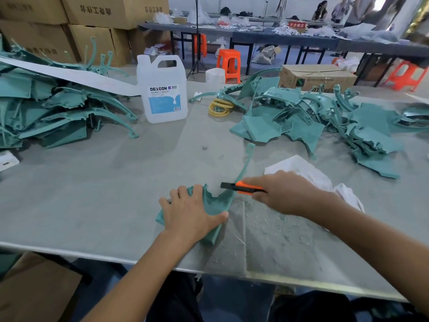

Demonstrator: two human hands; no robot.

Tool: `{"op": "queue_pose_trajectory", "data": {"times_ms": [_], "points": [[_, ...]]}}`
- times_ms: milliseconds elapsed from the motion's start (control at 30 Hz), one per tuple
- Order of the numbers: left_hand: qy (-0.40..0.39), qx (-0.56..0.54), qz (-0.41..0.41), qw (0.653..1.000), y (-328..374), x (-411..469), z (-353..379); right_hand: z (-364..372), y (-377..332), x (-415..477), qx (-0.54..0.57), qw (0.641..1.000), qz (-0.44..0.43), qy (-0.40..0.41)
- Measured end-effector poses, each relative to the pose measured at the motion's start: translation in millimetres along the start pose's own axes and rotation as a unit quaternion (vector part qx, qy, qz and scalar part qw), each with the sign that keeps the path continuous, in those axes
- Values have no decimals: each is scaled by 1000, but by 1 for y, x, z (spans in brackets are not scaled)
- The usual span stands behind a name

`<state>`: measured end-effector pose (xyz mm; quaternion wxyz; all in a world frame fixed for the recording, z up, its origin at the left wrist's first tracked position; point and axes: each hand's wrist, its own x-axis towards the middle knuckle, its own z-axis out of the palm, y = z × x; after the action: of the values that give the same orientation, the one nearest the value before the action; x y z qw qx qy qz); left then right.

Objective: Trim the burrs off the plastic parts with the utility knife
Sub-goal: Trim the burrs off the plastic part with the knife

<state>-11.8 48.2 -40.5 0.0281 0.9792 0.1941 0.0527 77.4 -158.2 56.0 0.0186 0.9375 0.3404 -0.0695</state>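
Observation:
A teal plastic part (pixel 217 203) with a long curved arm lies on the grey table near the front edge. My left hand (pixel 190 212) lies on top of its wide end, fingers curled over the far edge and thumb along the near side. My right hand (pixel 281 194) grips an orange utility knife (pixel 241 187), whose black tip sits at the inner curve of the part's arm.
Heaps of teal parts lie at the left (pixel 53 110) and at the right (pixel 325 122). A white DEXCON jug (pixel 163 91) stands mid-table, with yellow rings (pixel 219 108) beside it. White wrapping (pixel 301 173) lies behind my right hand. Shavings (pixel 267 228) cover the front edge.

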Motion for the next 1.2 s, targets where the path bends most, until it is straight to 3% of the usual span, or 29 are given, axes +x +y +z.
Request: {"op": "queue_pose_trajectory", "data": {"times_ms": [67,167,233,333,400,533,667,800,900,1000,1200], "points": [[-4,2,3,1000,-1,1,0,-5,20,5,-50,998,15,24],[2,5,8,1000,1,2,-1,-18,42,5,-174,972,89,130],[-7,-1,3,1000,1,2,0,-8,35,4,-163,969,64,173],[-16,-24,-7,1000,0,0,2,15,21,-4,-55,993,-30,95],[-16,-27,-7,999,-1,-1,1,20,29,-4,-31,998,-19,55],[-27,-28,1,999,-2,-5,-3,16,46,-3,-109,980,75,150],[-25,-56,15,998,-8,-15,-5,21,25,-19,55,979,75,179],[-53,-146,43,987,-6,-29,-2,35,-14,-47,161,978,29,129],[-51,-154,52,985,4,-39,2,48,-31,-53,145,985,38,85],[-26,-76,42,996,10,-47,5,58,-38,-51,117,990,46,67],[-28,-47,39,998,10,-51,21,74,-32,-51,64,987,75,126]]}}
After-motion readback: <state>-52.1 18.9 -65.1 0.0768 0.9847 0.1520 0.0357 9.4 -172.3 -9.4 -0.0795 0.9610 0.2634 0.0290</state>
